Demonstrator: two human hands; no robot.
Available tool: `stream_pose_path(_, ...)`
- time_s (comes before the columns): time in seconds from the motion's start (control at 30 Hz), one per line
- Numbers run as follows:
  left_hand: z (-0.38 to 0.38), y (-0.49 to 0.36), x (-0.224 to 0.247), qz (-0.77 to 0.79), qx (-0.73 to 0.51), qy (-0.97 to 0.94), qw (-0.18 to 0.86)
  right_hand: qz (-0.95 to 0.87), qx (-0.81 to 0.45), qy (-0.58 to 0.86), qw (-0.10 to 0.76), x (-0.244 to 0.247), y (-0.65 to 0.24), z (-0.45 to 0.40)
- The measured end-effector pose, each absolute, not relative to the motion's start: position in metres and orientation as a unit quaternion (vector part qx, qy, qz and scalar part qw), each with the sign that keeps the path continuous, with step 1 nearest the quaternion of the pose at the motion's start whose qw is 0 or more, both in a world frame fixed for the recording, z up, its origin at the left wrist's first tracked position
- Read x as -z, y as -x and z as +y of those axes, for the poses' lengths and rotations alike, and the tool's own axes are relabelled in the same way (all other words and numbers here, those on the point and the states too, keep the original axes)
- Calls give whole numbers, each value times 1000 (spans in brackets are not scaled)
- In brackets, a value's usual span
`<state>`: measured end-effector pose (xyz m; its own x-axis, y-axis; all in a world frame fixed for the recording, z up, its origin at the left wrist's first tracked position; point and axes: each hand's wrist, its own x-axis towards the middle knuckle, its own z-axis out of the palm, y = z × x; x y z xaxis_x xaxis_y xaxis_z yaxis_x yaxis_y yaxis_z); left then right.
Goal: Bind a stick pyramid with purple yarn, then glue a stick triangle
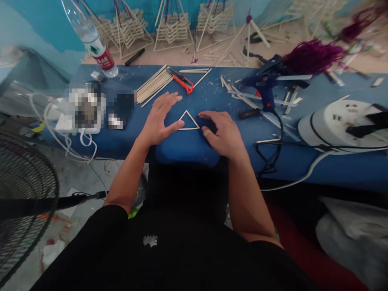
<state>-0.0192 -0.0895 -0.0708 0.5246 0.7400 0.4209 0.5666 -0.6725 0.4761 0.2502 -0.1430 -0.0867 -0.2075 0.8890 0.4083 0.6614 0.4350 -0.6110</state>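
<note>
A small triangle of thin wooden sticks [192, 118] lies flat on the blue tabletop [182, 147] between my hands. My left hand [160, 117] is spread, its thumb at the triangle's lower left corner, which it partly covers. On the other side, my right hand [222, 131] has its fingers apart beside the lower right corner; I cannot tell whether it touches the wood. Neither hand grips anything. Beyond my left fingers rests a bundle of wooden sticks [154, 85], with an orange utility knife [182, 82] against its right end.
To the right are a blue glue gun [266, 87], loose stick scraps, and a white round power strip [333, 125] with cables. A water bottle [101, 52] stands back left, near a white power strip [77, 123]. Stick structures [172, 30] line the back; a fan [24, 202] is at left.
</note>
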Motion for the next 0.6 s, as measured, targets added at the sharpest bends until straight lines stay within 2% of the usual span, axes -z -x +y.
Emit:
stream_pose_path(0.37, -107, 2, 65, 451, -224, -857, 114, -738, -153, 525, 394, 86, -252, -147)
stream_pose_path(0.6, -106, 1, 58, 404, -202, -875, 174, -781, -116, 496, 362, 81, -249, -156)
